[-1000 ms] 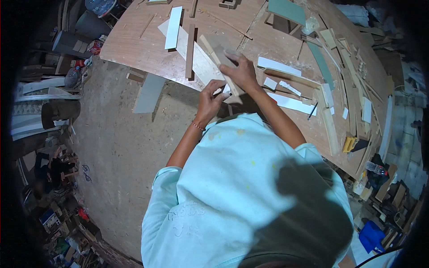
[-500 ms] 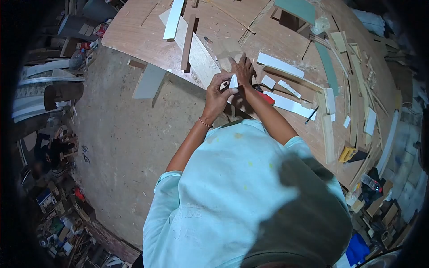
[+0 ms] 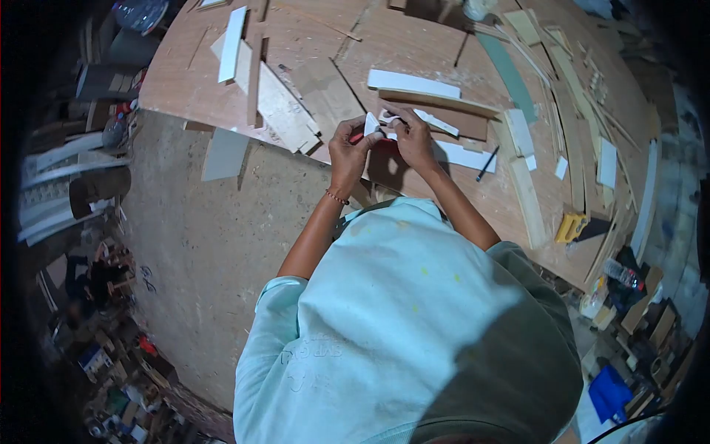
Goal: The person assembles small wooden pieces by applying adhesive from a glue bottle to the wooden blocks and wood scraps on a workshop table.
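Note:
My left hand (image 3: 347, 154), with a beaded bracelet on its wrist, pinches a small white wedge-shaped piece (image 3: 370, 124) between thumb and fingers, its point upward. Close beside it is my right hand (image 3: 414, 140), fingers curled and pinched around another small white piece (image 3: 389, 117), mostly hidden by the fingers. Both hands are above the near edge of the wooden table (image 3: 318, 29). A red object (image 3: 356, 138) shows partly behind my left fingers. Just beyond the right hand lies a narrow white piece (image 3: 436, 122).
White strips (image 3: 414, 83), a brown strip (image 3: 254, 85) and a cardboard piece (image 3: 325, 92) lie on the table. A dark pencil-like stick (image 3: 487, 164) rests at right, with a yellow-handled saw (image 3: 572, 227) near the edge. A person (image 3: 92, 281) is at far left.
My right hand has lifted off the table surface and come beside the left, now pinching a small white piece. My left hand keeps the white wedge. The view has shifted.

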`<state>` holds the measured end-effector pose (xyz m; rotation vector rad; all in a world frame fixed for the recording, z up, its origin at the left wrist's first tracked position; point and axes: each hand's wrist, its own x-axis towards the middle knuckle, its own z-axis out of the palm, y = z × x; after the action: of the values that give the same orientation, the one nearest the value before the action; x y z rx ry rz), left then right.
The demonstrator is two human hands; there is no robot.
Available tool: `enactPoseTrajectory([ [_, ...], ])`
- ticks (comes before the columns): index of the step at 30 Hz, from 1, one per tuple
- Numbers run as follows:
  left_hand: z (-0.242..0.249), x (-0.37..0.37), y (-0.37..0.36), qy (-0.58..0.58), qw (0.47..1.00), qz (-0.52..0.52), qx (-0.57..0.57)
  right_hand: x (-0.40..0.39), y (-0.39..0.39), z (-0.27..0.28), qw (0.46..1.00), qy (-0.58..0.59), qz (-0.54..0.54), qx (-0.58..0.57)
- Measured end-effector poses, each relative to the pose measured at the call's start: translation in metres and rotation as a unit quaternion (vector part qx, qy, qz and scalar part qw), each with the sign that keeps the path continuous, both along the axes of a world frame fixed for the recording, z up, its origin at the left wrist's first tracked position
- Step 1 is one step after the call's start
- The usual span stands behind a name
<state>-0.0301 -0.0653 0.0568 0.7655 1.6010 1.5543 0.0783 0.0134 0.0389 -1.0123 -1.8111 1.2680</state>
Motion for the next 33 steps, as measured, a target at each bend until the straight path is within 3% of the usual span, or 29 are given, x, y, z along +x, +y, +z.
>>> enactPoseTrajectory([
  [2, -0.012, 0.012, 0.003, 0.089, 0.995, -0.045, 0.002, 0.017, -0.004, -0.001, 0.999, -0.015, 0.0, 0.029],
  [4, -0.029, 0.024, 0.008, 0.076, 0.995, -0.055, -0.015, 0.033, -0.01, 0.004, 0.99, -0.058, 0.028, 0.125],
  [7, -0.036, 0.04, 0.013, 0.065, 0.996, -0.061, -0.031, 0.054, -0.013, 0.005, 0.986, -0.029, 0.043, 0.156],
  [9, -0.041, 0.05, 0.017, -0.017, 0.997, -0.071, -0.037, 0.066, -0.009, -0.002, 0.989, -0.015, 0.038, 0.14],
  [12, -0.046, 0.059, 0.023, 0.038, 0.993, -0.106, -0.038, 0.08, 0.007, -0.014, 0.966, -0.183, -0.091, 0.16],
  [13, -0.047, 0.062, 0.024, 0.042, 0.993, -0.107, -0.031, 0.083, 0.009, -0.017, 0.966, -0.182, -0.09, 0.16],
  [15, -0.046, 0.067, 0.028, 0.028, 0.993, -0.108, -0.026, 0.085, 0.016, -0.018, 0.913, -0.321, -0.135, 0.214],
  [19, -0.047, 0.068, 0.033, -0.003, 0.991, -0.124, -0.041, 0.091, 0.021, -0.034, 0.889, -0.382, -0.117, 0.223],
  [27, -0.049, 0.059, 0.029, 0.0, 0.994, -0.105, -0.002, 0.096, 0.035, -0.046, 0.912, -0.321, -0.079, 0.244],
  [31, -0.043, 0.057, 0.025, -0.063, 0.995, -0.074, -0.03, 0.095, 0.034, -0.031, 0.938, -0.27, -0.1, 0.194],
  [33, -0.05, 0.056, 0.024, -0.032, 0.996, -0.088, -0.016, 0.097, 0.033, -0.025, 0.951, -0.239, -0.108, 0.163],
])
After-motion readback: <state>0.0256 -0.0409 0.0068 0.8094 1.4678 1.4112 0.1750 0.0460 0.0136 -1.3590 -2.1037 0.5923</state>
